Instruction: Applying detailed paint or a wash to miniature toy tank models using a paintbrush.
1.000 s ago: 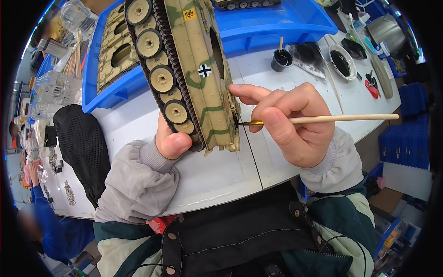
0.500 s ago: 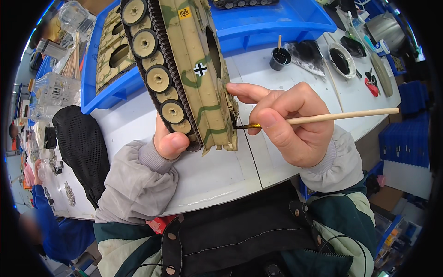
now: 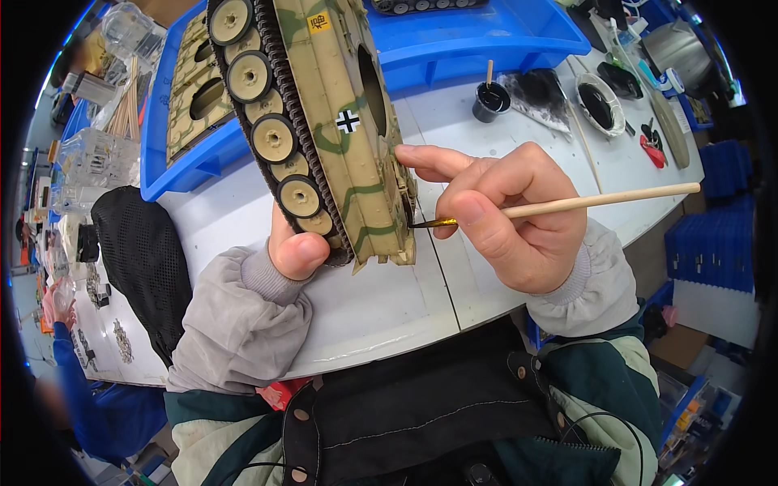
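Note:
A model tank hull (image 3: 336, 166) in tan and green camouflage, with dark tracks and tan road wheels, is tilted on its side above the table. My left hand (image 3: 297, 251) grips its near lower end; the thumb shows by the track, and the other fingers are hidden behind the hull. In my right hand (image 3: 515, 219) is a thin paintbrush (image 3: 600, 199) with a pale wooden handle, pinched between thumb and fingers. Its dark tip meets the hull's rear edge. The outstretched index finger of that hand rests against the hull's side.
Beyond the hull stands a blue tray (image 3: 478, 61); another blue tray (image 3: 186, 178) at left holds camouflaged hull parts (image 3: 198, 101). A small cup of black paint (image 3: 492, 104), a stained cloth (image 3: 539, 97) and a bowl of black paint (image 3: 598, 104) sit back right. A black mesh bag (image 3: 142, 259) lies left.
The hull has shifted very slightly to the left, the brush tip staying at its rear edge. At far left, another person's arm has moved a little.

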The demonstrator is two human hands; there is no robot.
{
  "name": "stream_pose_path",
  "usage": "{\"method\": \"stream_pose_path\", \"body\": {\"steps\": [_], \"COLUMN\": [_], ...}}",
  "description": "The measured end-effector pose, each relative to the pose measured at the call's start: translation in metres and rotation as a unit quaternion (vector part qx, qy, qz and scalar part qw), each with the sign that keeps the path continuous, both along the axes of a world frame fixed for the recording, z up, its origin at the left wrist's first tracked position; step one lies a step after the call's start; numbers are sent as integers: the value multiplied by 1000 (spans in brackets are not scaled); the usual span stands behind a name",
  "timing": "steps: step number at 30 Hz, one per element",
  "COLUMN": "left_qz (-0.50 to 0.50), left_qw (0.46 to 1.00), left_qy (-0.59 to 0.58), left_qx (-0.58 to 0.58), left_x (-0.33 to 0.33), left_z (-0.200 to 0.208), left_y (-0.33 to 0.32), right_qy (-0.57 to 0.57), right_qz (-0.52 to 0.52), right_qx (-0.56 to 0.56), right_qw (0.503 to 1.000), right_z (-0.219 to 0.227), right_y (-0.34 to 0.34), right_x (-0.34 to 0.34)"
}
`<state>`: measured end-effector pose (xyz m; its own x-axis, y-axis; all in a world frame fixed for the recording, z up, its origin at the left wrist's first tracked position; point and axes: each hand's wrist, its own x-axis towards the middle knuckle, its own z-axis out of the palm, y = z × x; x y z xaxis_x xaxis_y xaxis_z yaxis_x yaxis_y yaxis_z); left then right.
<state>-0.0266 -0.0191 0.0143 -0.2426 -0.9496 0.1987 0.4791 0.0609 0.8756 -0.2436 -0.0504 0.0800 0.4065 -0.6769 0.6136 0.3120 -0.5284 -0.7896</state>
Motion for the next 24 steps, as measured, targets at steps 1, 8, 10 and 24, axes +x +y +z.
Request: {"method": "stream_pose_path", "body": {"steps": [1, 8, 10, 24], "left_qz": [-5, 2, 8, -18], "left_qw": [1000, 1000, 1000, 1000], "left_qy": [-1, 14, 15, 4], "left_qx": [1, -2, 6, 3], "left_x": [0, 2, -1, 3], "left_z": [1, 6, 8, 5], "left_y": [-1, 4, 4, 3], "right_qy": [2, -4, 0, 1], "right_qz": [-1, 12, 8, 3], "right_qx": [0, -6, -4, -2], "right_qw": [1000, 1000, 1000, 1000], "right_z": [0, 5, 3, 2], "right_y": [0, 0, -1, -1], "right_x": [0, 3, 1, 0]}}
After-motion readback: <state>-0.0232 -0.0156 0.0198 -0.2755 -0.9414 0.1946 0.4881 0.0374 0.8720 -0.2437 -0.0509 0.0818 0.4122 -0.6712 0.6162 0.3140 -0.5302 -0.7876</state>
